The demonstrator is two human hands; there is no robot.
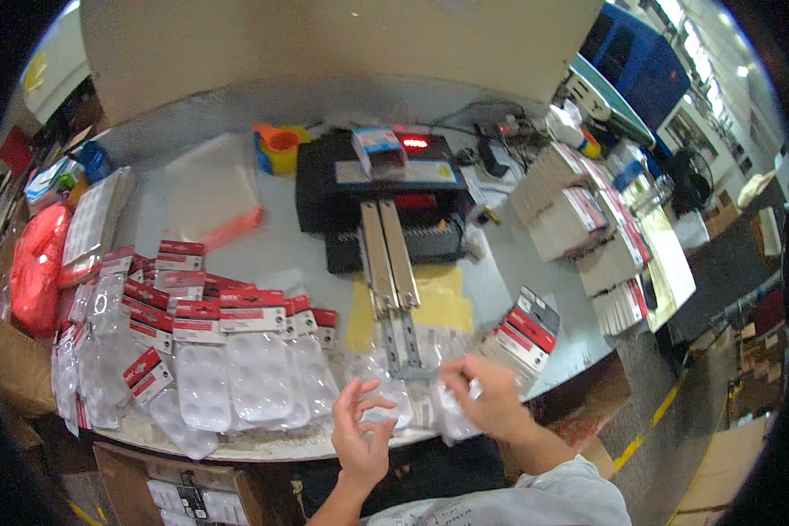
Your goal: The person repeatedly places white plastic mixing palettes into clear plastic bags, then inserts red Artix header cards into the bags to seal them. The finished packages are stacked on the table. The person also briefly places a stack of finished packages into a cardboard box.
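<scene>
At the table's front edge, my left hand (364, 431) hangs with its fingers apart and bent, holding nothing. My right hand (489, 399) is closed at the top of a clear plastic bag (456, 422) with something whitish inside; motion blurs it slightly. Between and beyond the hands, a metal slide rail (393, 263) runs toward me from a black machine (333, 188) with a red lit display. Under the rail's near end lie yellow sheets (454, 298) and a clear bagged piece (394, 405). Beside my right hand lies a stack of red-and-white header cards (524, 333).
Bagged white palettes (259, 377) with red-and-white cards pile up at left. Further left are a red plastic bag (39, 267) and a stack of white trays (96, 219). Stacked cards (579, 219) stand at right. An orange cup (278, 140) sits by the machine.
</scene>
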